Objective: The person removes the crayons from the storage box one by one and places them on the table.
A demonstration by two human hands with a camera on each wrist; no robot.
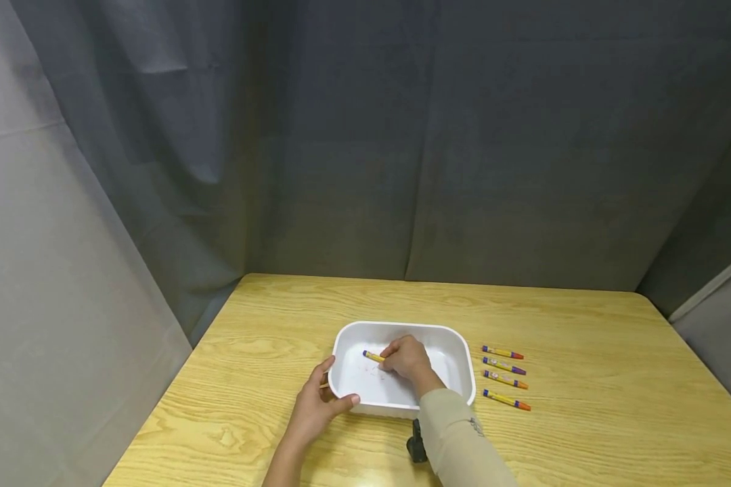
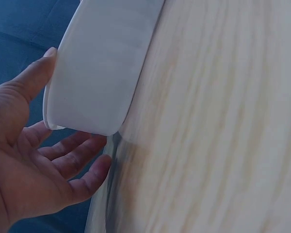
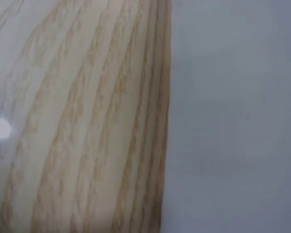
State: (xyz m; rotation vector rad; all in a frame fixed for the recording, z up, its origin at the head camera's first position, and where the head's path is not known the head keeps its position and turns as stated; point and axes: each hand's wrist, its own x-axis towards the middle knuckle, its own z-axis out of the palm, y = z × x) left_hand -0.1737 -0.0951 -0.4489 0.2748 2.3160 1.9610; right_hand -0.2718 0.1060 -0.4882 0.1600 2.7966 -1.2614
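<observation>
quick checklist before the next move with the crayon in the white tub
1. Right hand grips the crayon inside the tub: ok.
2. Left hand steadies the white tub at its near left corner, thumb on the rim, fingers against the wall: ok.
3. Tub sits flat on the table: ok, well away from the edges.
4. Four more crayons lie in a row right of the tub, apart from it: ok.
5. Crayon touching the tub floor: cannot tell, the hand hides the tip.
6. Small black object near the right sleeve, clear of the tub: ok.
</observation>
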